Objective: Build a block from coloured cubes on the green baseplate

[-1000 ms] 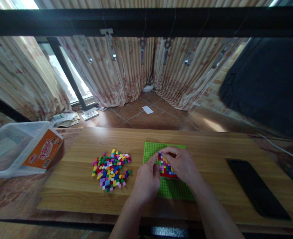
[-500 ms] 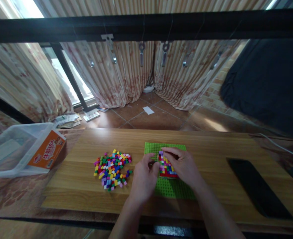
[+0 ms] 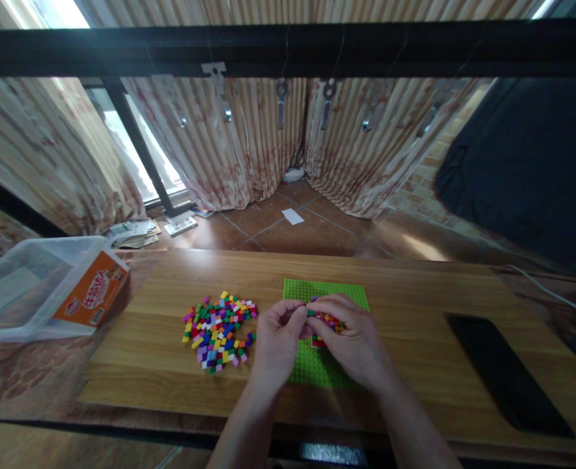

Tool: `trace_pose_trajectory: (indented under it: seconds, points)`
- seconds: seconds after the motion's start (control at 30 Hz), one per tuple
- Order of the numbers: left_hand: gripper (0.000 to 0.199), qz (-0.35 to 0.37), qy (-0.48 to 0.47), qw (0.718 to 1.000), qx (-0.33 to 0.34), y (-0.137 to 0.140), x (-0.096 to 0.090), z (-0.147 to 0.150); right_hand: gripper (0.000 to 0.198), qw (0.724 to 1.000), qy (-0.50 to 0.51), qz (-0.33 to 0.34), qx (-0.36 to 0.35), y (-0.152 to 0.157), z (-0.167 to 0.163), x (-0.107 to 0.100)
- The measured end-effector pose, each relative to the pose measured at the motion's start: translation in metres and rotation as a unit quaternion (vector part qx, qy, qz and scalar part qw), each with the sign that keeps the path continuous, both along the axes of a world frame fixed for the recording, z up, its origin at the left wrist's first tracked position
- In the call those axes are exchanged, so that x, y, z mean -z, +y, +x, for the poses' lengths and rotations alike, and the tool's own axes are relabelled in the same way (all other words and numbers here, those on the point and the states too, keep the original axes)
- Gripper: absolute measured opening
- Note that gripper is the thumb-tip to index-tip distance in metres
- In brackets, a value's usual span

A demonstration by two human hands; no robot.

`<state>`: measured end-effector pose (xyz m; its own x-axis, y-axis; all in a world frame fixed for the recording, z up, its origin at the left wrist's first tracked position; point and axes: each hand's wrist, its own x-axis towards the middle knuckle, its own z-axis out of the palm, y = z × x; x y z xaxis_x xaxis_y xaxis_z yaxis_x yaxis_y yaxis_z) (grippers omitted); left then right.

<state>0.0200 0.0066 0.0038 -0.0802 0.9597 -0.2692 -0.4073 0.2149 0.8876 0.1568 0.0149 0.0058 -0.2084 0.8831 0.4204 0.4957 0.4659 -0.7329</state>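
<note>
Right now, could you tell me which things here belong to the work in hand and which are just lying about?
In use:
left hand
right hand
block of small coloured bricks, in the grip of both hands
green baseplate
pile of loose coloured bricks

Lying about:
clear plastic tub with orange box
black phone
white cable

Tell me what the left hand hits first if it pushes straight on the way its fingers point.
Most likely the block of joined colourful bricks, which the left hand already meets at its fingertips, with the right hand just behind. Its fingers point rightward over the green baseplate; depth is unclear.
</note>
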Motion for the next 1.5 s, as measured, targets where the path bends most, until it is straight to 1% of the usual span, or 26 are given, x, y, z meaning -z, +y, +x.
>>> trace_pose_trajectory:
  seconds: [0.17,0.3,0.37,0.43,0.53,0.63,0.73,0.83,1.0,1.1,1.23,1.33,1.5]
  points:
    - [0.029,-0.006,0.005,1.000,0.005,-0.001,0.002,0.001,0.013,0.999,-0.033,0.027,0.000,0.001,0.000,0.003]
    - [0.023,0.002,0.025,1.000,0.009,0.000,0.007,0.003,0.016,0.999,-0.036,0.024,0.020,0.004,0.006,0.007]
    - [0.019,0.015,0.077,0.997,-0.012,0.001,0.012,0.002,0.016,0.998,-0.031,0.018,0.052,0.007,0.011,0.010]
    - [0.019,0.018,0.145,0.989,-0.031,0.002,0.016,0.001,0.015,0.995,-0.021,0.003,0.097,0.010,0.017,0.014]
    - [0.028,0.002,0.219,0.976,-0.016,0.002,0.019,0.000,0.015,0.990,0.003,-0.037,0.137,0.014,0.023,0.019]
    - [0.035,0.003,0.263,0.965,0.014,0.000,0.020,0.002,0.013,0.989,0.018,-0.069,0.130,0.015,0.023,0.021]
    - [0.039,0.023,0.274,0.961,0.035,-0.002,0.022,0.006,0.011,0.989,0.021,-0.075,0.123,0.016,0.018,0.022]
    - [0.040,0.046,0.278,0.958,0.053,-0.004,0.023,0.009,0.012,0.989,0.027,-0.079,0.124,0.020,0.015,0.025]
    - [0.042,0.071,0.314,0.944,0.074,-0.006,0.018,0.009,0.015,0.985,0.053,-0.113,0.116,0.026,0.016,0.028]
    - [0.044,0.077,0.329,0.937,0.088,-0.006,0.015,0.009,0.017,0.981,0.065,-0.145,0.115,0.028,0.016,0.025]
    - [0.046,0.082,0.347,0.929,0.101,-0.008,0.014,0.009,0.025,0.972,0.057,-0.198,0.116,0.030,0.016,0.020]
    - [0.048,0.093,0.359,0.923,0.100,-0.012,0.014,0.011,0.028,0.974,0.052,-0.191,0.113,0.031,0.015,0.019]
    - [0.048,0.093,0.394,0.908,0.107,-0.014,0.013,0.014,0.024,0.975,0.034,-0.188,0.111,0.030,0.013,0.018]
